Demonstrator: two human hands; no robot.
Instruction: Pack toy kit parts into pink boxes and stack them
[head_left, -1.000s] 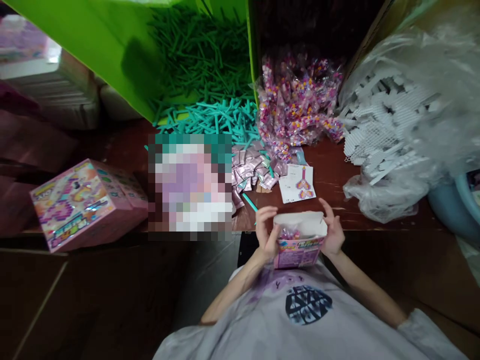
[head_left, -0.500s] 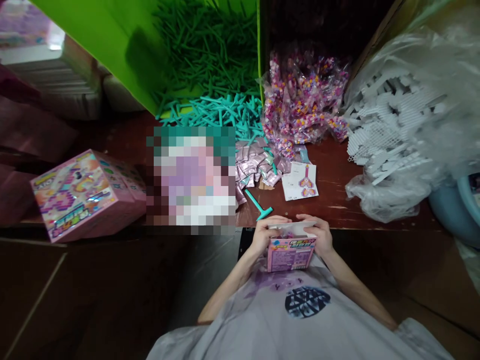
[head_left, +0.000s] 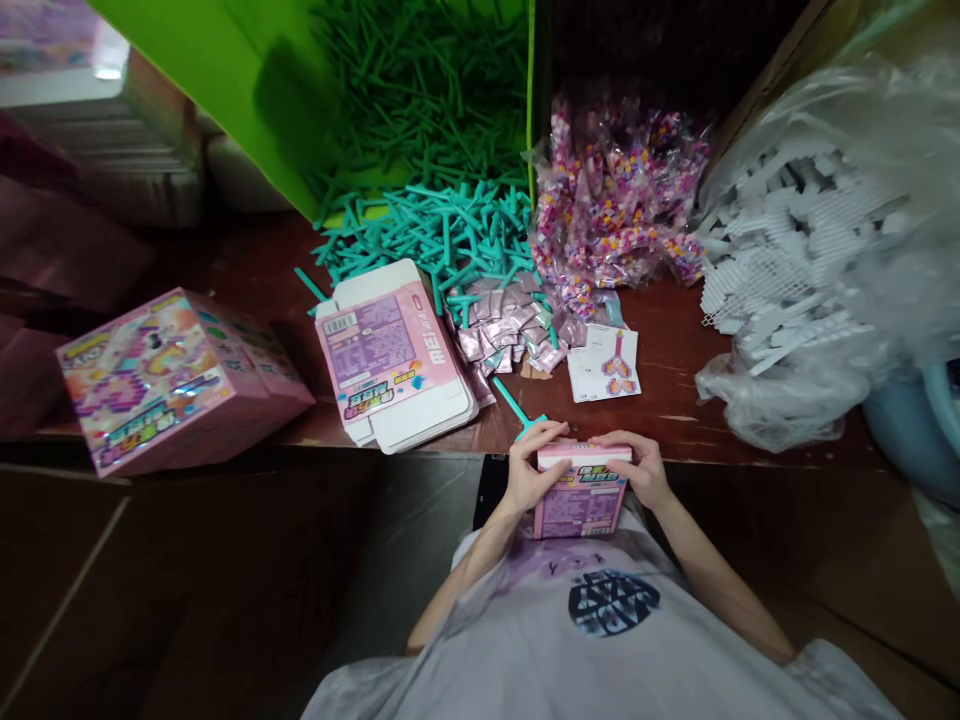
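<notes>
A pink and purple cardboard box is held upright at the table's front edge, close to my body. My left hand grips its left top edge, thumb on the printed face. On the opposite top corner, my right hand is closed with its thumb against the same face. The box's pink top flap lies over the opening, so its contents are hidden. Just beyond my left hand lies a teal T-shaped plastic tool. A small stack of printed pattern cards rests beyond my right hand.
Flattened boxes are stacked at left, beside finished-looking pink boxes. Teal tools spill from a green bin. Small sachets, bags of coloured beads and a plastic bag of white pegboards lie on the table.
The box's top was open with a white flap raised and contents showing; now the pink flap covers it. Both thumbs have come onto the front face.
</notes>
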